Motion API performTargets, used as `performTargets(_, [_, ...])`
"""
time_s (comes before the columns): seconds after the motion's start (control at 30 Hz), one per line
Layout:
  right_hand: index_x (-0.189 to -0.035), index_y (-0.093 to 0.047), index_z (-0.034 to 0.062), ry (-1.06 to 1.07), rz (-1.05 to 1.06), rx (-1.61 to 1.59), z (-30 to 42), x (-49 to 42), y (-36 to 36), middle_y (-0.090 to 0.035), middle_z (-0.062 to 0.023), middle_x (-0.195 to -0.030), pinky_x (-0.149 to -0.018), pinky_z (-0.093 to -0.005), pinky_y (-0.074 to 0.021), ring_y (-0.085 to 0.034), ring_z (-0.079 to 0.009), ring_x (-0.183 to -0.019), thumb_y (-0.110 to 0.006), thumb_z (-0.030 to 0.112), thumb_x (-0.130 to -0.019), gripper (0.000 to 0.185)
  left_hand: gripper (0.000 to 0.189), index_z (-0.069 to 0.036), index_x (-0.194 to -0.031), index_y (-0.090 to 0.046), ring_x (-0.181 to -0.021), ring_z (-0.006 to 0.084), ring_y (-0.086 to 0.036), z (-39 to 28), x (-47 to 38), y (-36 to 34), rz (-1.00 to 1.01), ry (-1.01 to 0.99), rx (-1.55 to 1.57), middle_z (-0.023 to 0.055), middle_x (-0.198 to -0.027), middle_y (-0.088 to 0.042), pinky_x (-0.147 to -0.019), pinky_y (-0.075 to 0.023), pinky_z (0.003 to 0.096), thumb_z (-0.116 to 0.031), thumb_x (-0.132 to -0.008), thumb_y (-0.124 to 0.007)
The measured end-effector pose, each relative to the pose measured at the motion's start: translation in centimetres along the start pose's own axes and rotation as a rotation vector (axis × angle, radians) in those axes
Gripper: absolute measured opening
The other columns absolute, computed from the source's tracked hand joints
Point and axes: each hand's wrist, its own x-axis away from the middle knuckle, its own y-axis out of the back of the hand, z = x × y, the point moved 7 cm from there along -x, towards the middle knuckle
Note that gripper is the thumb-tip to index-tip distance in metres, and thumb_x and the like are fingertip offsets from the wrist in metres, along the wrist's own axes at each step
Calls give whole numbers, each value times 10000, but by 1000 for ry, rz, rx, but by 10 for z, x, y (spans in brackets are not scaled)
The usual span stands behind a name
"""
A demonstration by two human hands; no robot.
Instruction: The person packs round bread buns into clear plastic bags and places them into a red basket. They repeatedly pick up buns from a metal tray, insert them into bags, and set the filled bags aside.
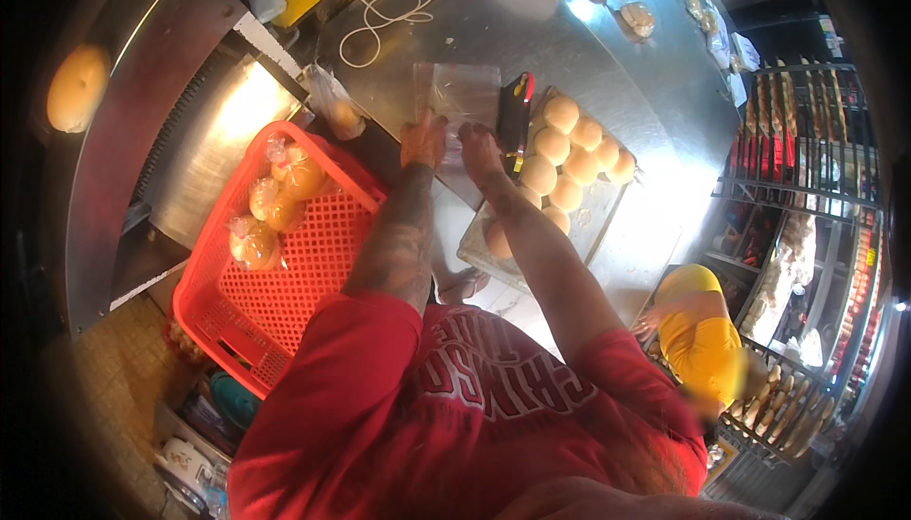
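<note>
A clear plastic bag [466, 93] lies flat on the steel table, its near part between my hands. My left hand [423, 141] touches the bag's left side near the table edge. At the bag's right side, my right hand [480, 152] has its fingers bent against the plastic; whether either hand pinches it is hard to tell. A dark pouch with red trim [515, 118] lies just right of the bag. Beyond it, several round bread buns [561, 113] rest on a metal baking tray [605, 225]. Bagged buns [295, 168] sit in the red plastic basket [188, 299] at left.
A white charging cable [366, 29] curls across the steel table [626, 79] at the back. Another bagged bun [345, 118] lies by the table's left corner. A person in a yellow shirt [701, 342] is at the right, near bread racks [790, 200].
</note>
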Motion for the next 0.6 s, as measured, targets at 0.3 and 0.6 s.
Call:
performTargets(0.3, [-1109, -658, 72, 193, 98, 33, 60, 48, 115, -742, -184, -983, -813, -552, -589, -738, -439, -923, -608, 307, -1068, 244, 369, -194, -1346, -591, -1204, 362, -662, -2, -20, 20, -238, -25, -199, 136, -1538, -498, -1009, -474, 534, -266, -990, -652])
performTargets(0.6, [-1170, -769, 96, -82, -207, -200, -13, 123, 206, -772, -178, -1072, -859, -463, -584, -751, -366, -966, -679, 245, -1005, 240, 470, -227, -1414, -650, -1210, 418, -651, -63, 18, 72, -159, -452, 50, 136, -1553, -505, -1003, -533, 538, -227, -949, -721])
